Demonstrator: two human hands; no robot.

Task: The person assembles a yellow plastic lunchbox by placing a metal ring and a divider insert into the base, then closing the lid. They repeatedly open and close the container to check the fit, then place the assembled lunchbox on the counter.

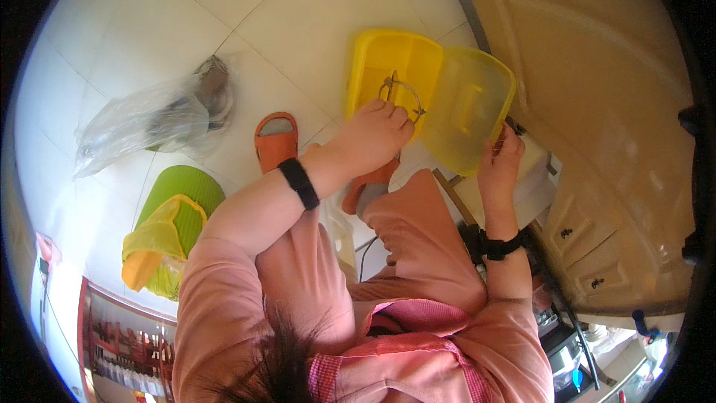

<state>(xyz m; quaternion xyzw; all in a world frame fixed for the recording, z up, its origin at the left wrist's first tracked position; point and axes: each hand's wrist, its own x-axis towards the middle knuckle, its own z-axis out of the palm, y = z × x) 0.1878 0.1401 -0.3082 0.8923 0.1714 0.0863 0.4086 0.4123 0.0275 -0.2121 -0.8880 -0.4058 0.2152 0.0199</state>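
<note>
Head view: from where I stand, the seated person has clutter on both sides. To the left, a clear plastic bag (134,130) with dark contents lies on the tiled floor (287,26), and nearer the body is a ribbed green bin (186,186), its yellow liner (145,239) hanging over the rim. To the right, a brown cabinet (597,97) closes off the space, and a pale boxy thing (526,183) sits just beside the right forearm. Orange slippers, one on the left foot (277,155) and one on the right foot (384,173), are planted on the near side of the yellow box (403,48).

Bare tile spreads beyond the box and between it and the bag, so the open room is ahead and to the left; the cabinet's edge runs close past the lid (470,104).

The box is in front of the person, open, its longer way running roughly away from the body. Its translucent yellow lid is laid out to the right, lengthwise alongside. The right hand (501,157) has its grip pinching the lid's near right edge. The left hand (378,128) reaches over the box's near part, fingers curled beside a thin metal ring (412,90); whether that grip closes on the ring I cannot tell.
</note>
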